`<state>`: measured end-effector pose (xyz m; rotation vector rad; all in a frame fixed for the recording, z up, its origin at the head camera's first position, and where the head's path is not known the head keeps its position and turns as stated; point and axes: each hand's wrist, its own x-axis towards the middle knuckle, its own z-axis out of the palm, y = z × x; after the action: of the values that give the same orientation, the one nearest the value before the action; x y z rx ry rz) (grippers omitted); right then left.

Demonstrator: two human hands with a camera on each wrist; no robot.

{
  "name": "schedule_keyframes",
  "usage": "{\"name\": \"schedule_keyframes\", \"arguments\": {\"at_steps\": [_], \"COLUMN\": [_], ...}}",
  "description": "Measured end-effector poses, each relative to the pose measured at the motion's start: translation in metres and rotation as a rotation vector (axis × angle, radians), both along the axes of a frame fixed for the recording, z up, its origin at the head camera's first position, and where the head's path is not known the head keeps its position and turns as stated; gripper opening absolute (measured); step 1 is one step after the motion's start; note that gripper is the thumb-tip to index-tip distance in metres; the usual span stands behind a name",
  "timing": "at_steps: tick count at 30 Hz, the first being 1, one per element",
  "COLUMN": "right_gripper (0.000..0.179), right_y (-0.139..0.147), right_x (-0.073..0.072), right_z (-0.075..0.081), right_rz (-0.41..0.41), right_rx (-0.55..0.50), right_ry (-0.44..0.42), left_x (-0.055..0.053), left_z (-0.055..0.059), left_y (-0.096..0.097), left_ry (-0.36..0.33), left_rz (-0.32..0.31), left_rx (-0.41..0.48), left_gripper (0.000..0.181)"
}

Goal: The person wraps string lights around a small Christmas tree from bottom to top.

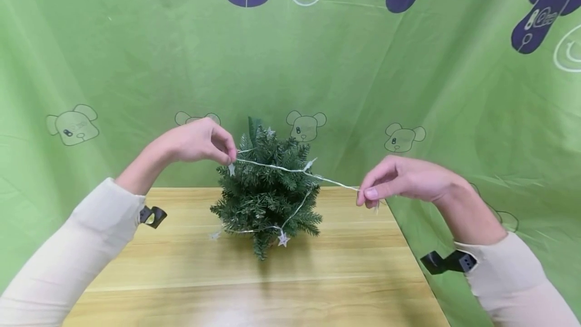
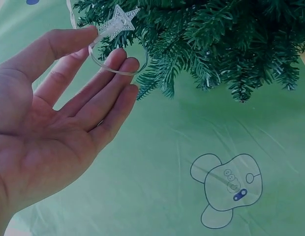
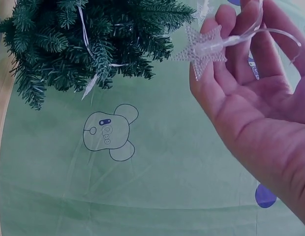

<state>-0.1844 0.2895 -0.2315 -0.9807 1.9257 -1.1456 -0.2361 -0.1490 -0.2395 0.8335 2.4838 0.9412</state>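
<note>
A small green Christmas tree (image 1: 268, 201) stands on the wooden table, partly wrapped in a string of star lights (image 1: 338, 182). My left hand (image 1: 201, 141) pinches the wire at the tree's upper left, and a clear star (image 2: 124, 22) hangs by its fingertips. Off to the tree's right, my right hand (image 1: 399, 180) pinches the same wire between thumb and finger; another clear star (image 3: 207, 47) lies against its fingers. Between both hands the wire runs nearly straight across the front of the tree. Lower down, a white star (image 1: 283, 239) dangles from a loop round the branches.
The wooden table (image 1: 218, 286) carries the tree near its back edge. Behind and beside it hangs a green cloth (image 1: 150, 59) printed with bear heads and purple shapes. Small black devices (image 1: 153, 217) are strapped at both sleeve cuffs.
</note>
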Motion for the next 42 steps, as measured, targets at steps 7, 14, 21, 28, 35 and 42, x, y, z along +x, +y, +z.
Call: {"name": "schedule_keyframes", "arguments": {"at_steps": [7,14,21,28,35,42], "right_gripper": [0.025,0.025,0.024,0.023,0.023,0.023], "right_y": [-0.001,-0.004,-0.004,-0.005,-0.003,-0.001], "right_x": [0.002,0.001,0.001,0.001,0.000,-0.003], "right_z": [-0.001,-0.003,-0.004,-0.005,-0.008,-0.011], "right_rz": [0.055,0.057,0.011,-0.001,0.001,-0.005], "right_rx": [0.024,0.065,0.125,0.146,0.108,0.109], "right_ry": [-0.001,-0.033,-0.037,-0.036,-0.001,-0.008], "left_x": [0.004,0.006,0.011,0.014,0.022,0.026], "left_z": [-0.003,-0.010,-0.006,-0.011,-0.024,-0.036], "left_y": [-0.004,-0.006,-0.008,-0.007,0.002,0.006], "left_ry": [-0.040,-0.038,0.003,-0.013,0.103,0.133], "left_rz": [-0.016,-0.048,-0.067,-0.118,-0.064,-0.025], "left_rx": [0.043,0.011,-0.014,-0.070,-0.148,-0.137], "left_gripper": [0.015,0.013,0.011,0.009,0.008,0.012]}}
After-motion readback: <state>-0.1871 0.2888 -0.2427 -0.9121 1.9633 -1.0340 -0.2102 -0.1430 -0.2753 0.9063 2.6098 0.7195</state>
